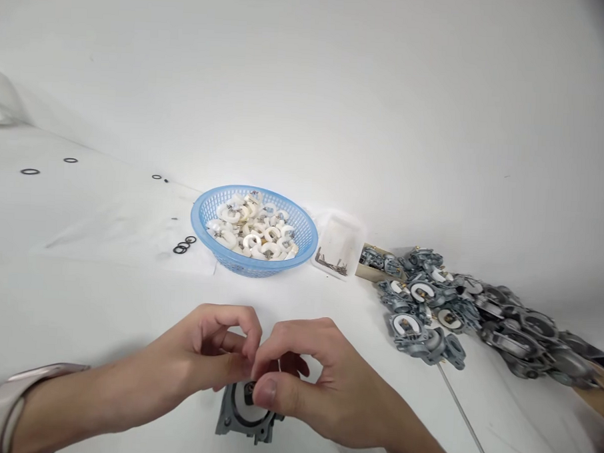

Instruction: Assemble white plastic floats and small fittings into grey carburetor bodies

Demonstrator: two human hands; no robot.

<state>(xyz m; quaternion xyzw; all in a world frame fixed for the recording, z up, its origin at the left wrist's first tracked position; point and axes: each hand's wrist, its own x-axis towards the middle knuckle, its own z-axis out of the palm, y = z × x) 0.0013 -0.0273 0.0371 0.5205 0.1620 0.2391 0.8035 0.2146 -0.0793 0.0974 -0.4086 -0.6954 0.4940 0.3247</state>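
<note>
A grey metal carburetor body (228,410) lies on the table below my hands, with a round opening, a pale inner part and a dark piece in the middle. Over its upper part, my left hand (221,350) pinches thumb and forefinger together. From the other side my right hand (300,380) meets it, thumb and forefinger also closed, the fingertips of both almost touching. Whatever sits between the fingertips is hidden or too small to name. Beyond the hands, a blue plastic basket (253,268) is heaped with white ring-shaped carburetor floats (251,241) that have small metal clips.
Beside the basket stands a small clear box (354,232) of thin metal pins (333,264). Carburetor bodies (423,298) are piled at the right, with darker metal bowls (522,336) beyond. Black rubber rings (181,248) lie on the left. A thin rod (466,421) crosses the table.
</note>
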